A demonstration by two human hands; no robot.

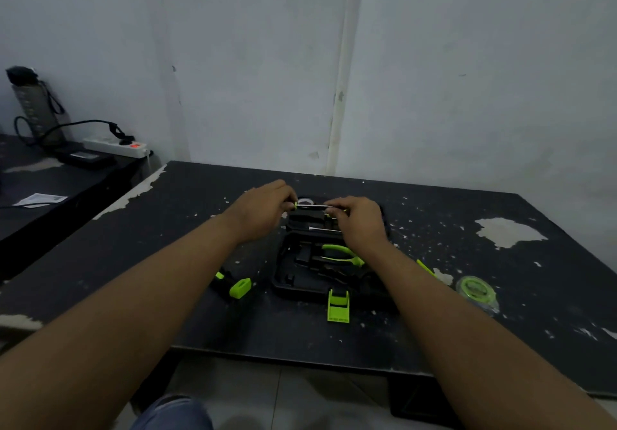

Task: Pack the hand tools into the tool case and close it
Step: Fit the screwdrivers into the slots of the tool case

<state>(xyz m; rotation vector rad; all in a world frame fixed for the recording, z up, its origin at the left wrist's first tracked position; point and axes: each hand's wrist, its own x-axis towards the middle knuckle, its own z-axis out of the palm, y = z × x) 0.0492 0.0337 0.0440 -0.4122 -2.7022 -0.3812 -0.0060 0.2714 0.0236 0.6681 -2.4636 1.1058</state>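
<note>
At the near edge of the table (150, 249), whose black top is rough and has many chips of pale bare material, the tool case (283, 287) lies open and flat. It is of black moulded plastic, and its bright green ribbed latch (338, 306) hangs toward the person. In the near half of the case lie the pliers (344, 254) with curved green handles. Left of the case, on the table, lies a short tool (233, 284) in black and green with a blocky end. To the right lies a flat round tool (475, 291), green, in a clear wrap. Over the far half of the case both hands hold one slim tool (312, 207), a thin shiny bar with green ends. The left hand (263, 211) pinches its left end with curled fingers, and the right hand (357, 222) pinches the right end in the same way. Farther left, on another dark surface, a white power strip (117, 145) and a tall grey bottle (36, 112) stand against the pale wall (467, 62).
</note>
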